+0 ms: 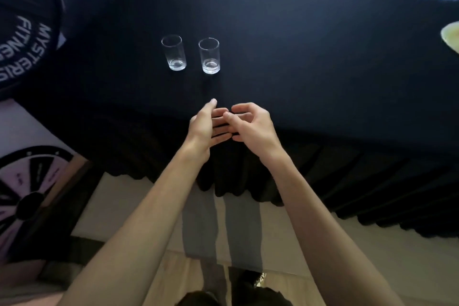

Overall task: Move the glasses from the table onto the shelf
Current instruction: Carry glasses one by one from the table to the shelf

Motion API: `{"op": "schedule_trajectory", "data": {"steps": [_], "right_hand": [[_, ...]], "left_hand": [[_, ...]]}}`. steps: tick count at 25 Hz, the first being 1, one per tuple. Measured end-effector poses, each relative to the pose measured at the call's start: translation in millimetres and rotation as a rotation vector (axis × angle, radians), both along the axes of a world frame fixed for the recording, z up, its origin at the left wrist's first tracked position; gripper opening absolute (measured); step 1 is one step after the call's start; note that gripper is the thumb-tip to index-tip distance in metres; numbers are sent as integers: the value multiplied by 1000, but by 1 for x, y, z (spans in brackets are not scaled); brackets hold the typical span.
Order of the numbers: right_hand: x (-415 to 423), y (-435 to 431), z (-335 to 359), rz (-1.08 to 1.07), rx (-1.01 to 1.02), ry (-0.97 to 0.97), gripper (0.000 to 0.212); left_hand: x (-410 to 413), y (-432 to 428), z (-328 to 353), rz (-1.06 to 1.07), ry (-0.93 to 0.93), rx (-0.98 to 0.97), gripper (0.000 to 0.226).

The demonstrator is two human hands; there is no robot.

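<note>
Two empty glasses stand upright side by side on the black-draped table, the left glass and the right glass. Both lie beyond the hands, slightly to their left. The left hand and right hand meet at the table's near edge, fingers loosely curled and grasping nothing; the left hand seems nearer to the glasses.

Two clear, empty cylindrical drinking glasses stand upright side by side, slightly apart, on a table draped in black cloth: left glass, right glass.
</note>
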State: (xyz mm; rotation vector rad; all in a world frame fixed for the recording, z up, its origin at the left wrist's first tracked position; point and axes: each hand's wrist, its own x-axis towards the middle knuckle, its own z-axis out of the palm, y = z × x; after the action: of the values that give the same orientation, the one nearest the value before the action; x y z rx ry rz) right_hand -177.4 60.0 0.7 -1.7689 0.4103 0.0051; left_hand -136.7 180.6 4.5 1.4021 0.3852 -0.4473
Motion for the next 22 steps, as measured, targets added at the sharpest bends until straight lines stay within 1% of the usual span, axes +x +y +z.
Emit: {"op": "schedule_trajectory", "data": {"steps": [3, 6, 10, 13, 16, 20, 22], "right_hand": [[47, -2, -2, -27, -67, -20, 44], [92, 0, -2, -48, -140, -37, 58], [158, 13, -14, -69, -234, -10, 79], [201, 21, -23, -62, -299, 16, 89], [232, 30, -33, -80, -366, 10, 86], [249, 34, -37, -127, -416, 2, 65], [246, 30, -35, -141, -404, -7, 60]], "left_hand": [[45, 2, -5, 103, 57, 2, 39], [90, 8, -11, 195, 97, -1, 38], [143, 18, -13, 231, 137, -48, 41], [173, 18, -15, 231, 158, -88, 41], [195, 15, -18, 228, 170, -112, 42], [209, 15, -22, 209, 183, -119, 42], [212, 16, -22, 184, 180, -93, 41]]}}
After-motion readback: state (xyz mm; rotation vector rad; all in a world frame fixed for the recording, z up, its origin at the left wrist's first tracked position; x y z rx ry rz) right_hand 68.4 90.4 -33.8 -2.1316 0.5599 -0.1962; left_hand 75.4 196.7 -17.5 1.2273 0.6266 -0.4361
